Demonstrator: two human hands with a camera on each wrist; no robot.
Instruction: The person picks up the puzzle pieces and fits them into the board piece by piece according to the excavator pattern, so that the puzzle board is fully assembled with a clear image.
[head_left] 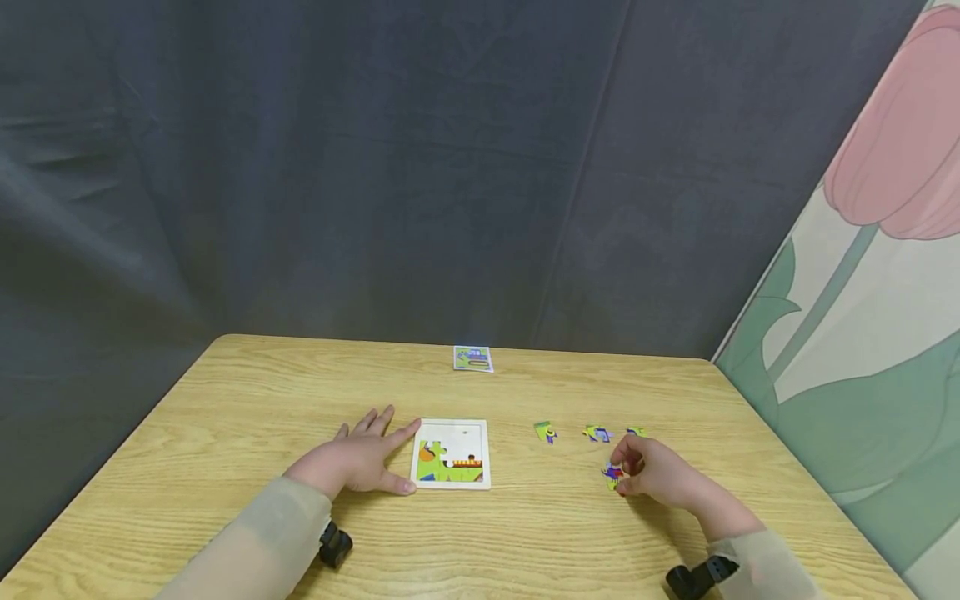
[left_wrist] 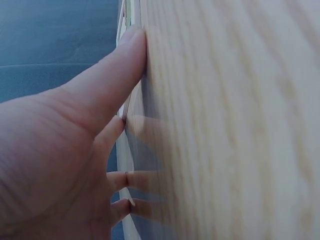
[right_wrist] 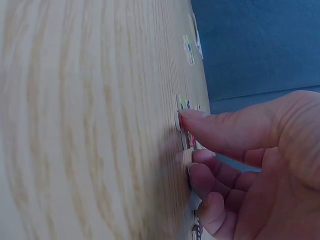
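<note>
A white puzzle board (head_left: 452,454) lies at the middle of the wooden table (head_left: 225,433), its lower part filled with green and orange pieces. My left hand (head_left: 360,458) rests flat beside the board's left edge, fingers straight, thumb (left_wrist: 112,70) against the board. My right hand (head_left: 654,471) pinches a small puzzle piece (head_left: 612,474) on the table; thumb (right_wrist: 220,131) and curled fingers close on the piece (right_wrist: 186,136). Three loose pieces lie just beyond it: one (head_left: 546,432), another (head_left: 597,433), a third (head_left: 636,432).
A small picture card (head_left: 472,358) lies near the table's far edge. A dark curtain (head_left: 375,167) hangs behind the table. A panel with a painted tulip (head_left: 885,250) leans at the right. Black wrist straps (head_left: 335,546) sit on both sleeves.
</note>
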